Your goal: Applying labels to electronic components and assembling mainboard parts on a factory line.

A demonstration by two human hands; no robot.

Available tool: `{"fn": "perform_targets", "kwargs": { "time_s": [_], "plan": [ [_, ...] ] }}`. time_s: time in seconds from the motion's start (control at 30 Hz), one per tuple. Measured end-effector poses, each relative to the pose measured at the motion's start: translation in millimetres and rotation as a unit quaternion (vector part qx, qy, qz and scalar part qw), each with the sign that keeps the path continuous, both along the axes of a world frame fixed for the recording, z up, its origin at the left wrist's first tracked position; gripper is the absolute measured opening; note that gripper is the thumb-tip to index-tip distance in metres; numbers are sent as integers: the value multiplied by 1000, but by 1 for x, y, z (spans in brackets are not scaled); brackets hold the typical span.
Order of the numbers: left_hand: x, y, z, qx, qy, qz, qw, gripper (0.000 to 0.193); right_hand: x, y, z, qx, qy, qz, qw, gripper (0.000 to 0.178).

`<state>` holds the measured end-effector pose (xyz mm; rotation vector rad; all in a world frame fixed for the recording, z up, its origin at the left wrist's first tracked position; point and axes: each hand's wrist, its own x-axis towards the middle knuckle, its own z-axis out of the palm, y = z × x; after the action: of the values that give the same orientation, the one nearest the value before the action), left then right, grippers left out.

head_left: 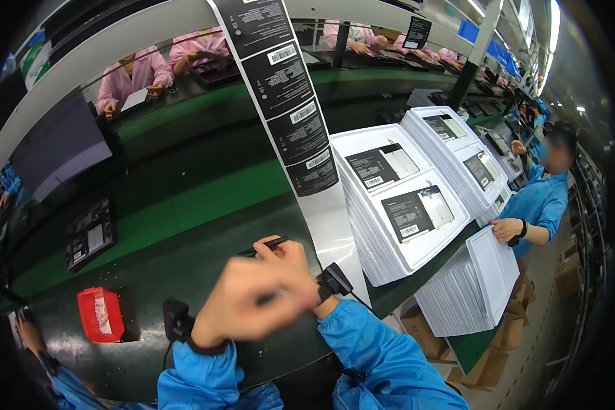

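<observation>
A dark green counter [178, 260] fills the near side of a busy workshop, and right in the middle sits a slim black stick-like tool [272, 243], above the counter in the right hand [288, 255], its fingers closed round it. The left hand [242, 295] crosses in front, badly blurred, fingers curled; whether they grip anything, I cannot tell. Just right of both runs a long white strip of black printed labels [295, 102], sloping down to the counter. Over on the left, a red plastic tray [115, 316] with white bits inside, and beyond it a dark rectangular device [91, 236]. On the right, stacked white trays [372, 249] carry flat black-and-silver packs [380, 167]. Farther right, a blue-clad co-worker [541, 201] touches another white stack [451, 294]; across the way, workers in pink [135, 78].
</observation>
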<state>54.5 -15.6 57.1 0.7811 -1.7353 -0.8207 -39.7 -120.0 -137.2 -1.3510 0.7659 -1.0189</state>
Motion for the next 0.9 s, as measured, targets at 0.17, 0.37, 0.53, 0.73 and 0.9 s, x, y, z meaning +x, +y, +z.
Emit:
{"fn": "perform_targets", "kwargs": {
  "time_s": [0.17,0.37,0.53,0.73,0.9],
  "plan": [
    [33,-70,-104,89,129,317,936,24,1,9,26,-10,44,42,998,24],
    [48,-93,-185,121,97,415,897,39,-1,4,19,-7,-4,4,1000,22],
    [45,-95,-186,121,137,383,905,29,-2,2,20,-4,-15,-20,1000,20],
    [41,-96,-185,127,155,388,900,18,-3,0,20,19,-40,-37,998,20],
    [43,-93,-184,133,133,371,909,16,-3,2,20,11,-32,-20,999,20]
  ]
}}
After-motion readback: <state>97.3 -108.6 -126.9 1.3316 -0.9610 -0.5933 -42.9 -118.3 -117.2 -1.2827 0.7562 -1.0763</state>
